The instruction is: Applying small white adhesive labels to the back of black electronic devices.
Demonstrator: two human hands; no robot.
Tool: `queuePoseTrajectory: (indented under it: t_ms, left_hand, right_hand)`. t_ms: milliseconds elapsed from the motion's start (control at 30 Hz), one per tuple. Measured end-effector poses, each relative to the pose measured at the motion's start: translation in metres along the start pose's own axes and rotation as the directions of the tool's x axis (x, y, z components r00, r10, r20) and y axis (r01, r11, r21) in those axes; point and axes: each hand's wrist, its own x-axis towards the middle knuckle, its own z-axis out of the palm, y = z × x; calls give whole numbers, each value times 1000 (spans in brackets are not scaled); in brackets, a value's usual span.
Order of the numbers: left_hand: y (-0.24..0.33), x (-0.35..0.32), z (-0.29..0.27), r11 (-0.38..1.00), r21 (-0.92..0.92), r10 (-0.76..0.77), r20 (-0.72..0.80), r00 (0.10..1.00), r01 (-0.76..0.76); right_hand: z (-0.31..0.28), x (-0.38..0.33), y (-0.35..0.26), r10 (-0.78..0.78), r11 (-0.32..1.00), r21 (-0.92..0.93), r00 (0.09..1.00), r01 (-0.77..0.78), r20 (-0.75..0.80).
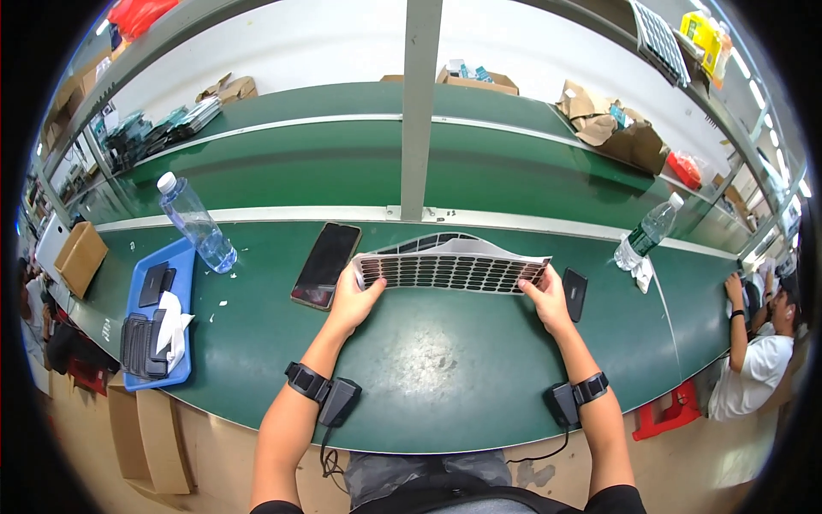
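Between my hands is a sheet of black oval stickers (pixel 445 272) on a pale backing, bent along its length. More of the sheet, or a second layer, arches up behind its front edge. My left hand (pixel 353 300) grips the left end with the thumb in front. My right hand (pixel 546 300) pinches the right end the same way. Behind my left hand a smartphone (pixel 327 264) with a dark screen lies on the green table (pixel 428 368). Just right of my right hand lies a small black flat device (pixel 574 294).
A blue tray (pixel 184 343) with black parts and white paper sits at left, beside a clear water bottle (pixel 197 223). Another bottle (pixel 651 230) stands at right near crumpled tissue. A grey post (pixel 419 111) rises at the back. A person (pixel 758 351) sits at far right.
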Motion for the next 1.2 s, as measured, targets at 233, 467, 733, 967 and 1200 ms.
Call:
queuePoseTrajectory:
  t_ms: [233, 467, 733, 967, 1200]
  left_hand:
    - [4, 9, 1, 983, -180, 14, -113, 993, -35]
    - [0, 11, 5, 989, -146, -7, -219, 976, -25]
    - [-12, 12, 4, 994, -9, 110, -187, 976, -113]
    - [-14, 13, 3, 986, 92, 154, -154, 976, -141]
    - [11, 4, -1, 814, 495, 254, 166, 953, -303]
  right_hand:
    - [-6, 14, -9, 44, 999, 21, 999, -44, -23]
    - [-17, 70, 1, 14, 935, -351, 992, -58, -125]
    - [1, 75, 3, -72, 673, -720, 954, -168, -290]
    - [1, 76, 5, -122, 667, -730, 945, -149, -304]
    - [-2, 73, 10, -123, 725, -678, 946, -120, -299]
